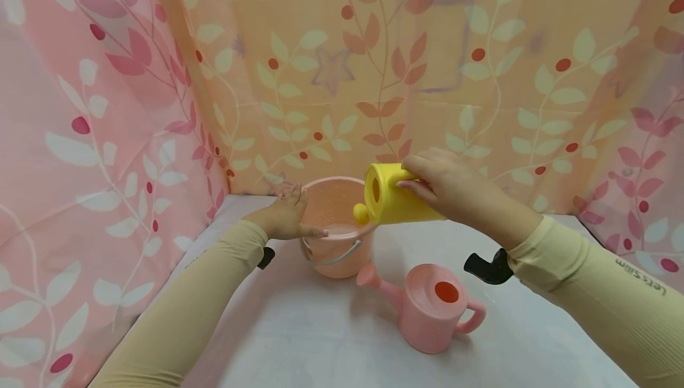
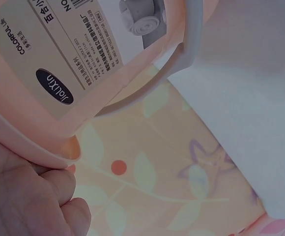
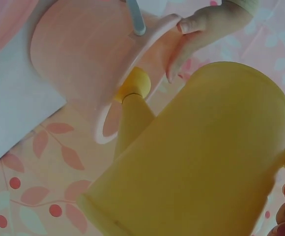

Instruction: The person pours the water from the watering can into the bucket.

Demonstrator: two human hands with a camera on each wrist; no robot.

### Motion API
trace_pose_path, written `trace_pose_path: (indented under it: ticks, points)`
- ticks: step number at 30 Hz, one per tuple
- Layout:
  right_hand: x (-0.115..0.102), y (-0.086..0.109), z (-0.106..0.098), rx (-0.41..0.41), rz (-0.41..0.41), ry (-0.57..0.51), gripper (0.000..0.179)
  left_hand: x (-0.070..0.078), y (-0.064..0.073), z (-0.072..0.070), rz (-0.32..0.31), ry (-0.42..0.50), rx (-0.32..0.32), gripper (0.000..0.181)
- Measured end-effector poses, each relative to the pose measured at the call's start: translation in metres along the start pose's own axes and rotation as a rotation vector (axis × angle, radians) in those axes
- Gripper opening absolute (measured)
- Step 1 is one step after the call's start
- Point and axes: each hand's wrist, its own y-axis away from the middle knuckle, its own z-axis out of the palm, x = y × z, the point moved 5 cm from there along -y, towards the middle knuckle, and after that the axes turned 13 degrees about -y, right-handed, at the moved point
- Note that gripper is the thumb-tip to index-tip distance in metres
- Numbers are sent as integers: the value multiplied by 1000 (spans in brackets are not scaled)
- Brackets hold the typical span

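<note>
A yellow watering can (image 1: 395, 207) is tipped on its side, and my right hand (image 1: 454, 186) grips it by the handle. Its round sprinkler head (image 3: 137, 82) points down over the mouth of a peach plastic bucket (image 1: 347, 263). On the bucket's left rim, my left hand (image 1: 283, 215) holds on, thumb along the near edge and fingers toward the far side. Knuckles bend just below the rim in the left wrist view, beside the bucket's printed label (image 2: 59, 54). The grey bail handle (image 1: 342, 255) hangs down the bucket's near side.
A pink watering can (image 1: 427, 314) stands upright in front of the bucket, spout toward it. White cloth (image 1: 299, 328) covers the table. Leaf-patterned curtains (image 1: 320, 79) rise behind and at both sides. A black wrist-worn piece (image 1: 488, 266) juts below the right wrist.
</note>
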Motion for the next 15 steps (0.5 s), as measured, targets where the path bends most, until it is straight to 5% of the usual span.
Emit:
trace_pose_path:
  ticks: [15]
  points:
    - [-6,-2,1,20,-87,31,22,0,1,-1,0,-3,3,119]
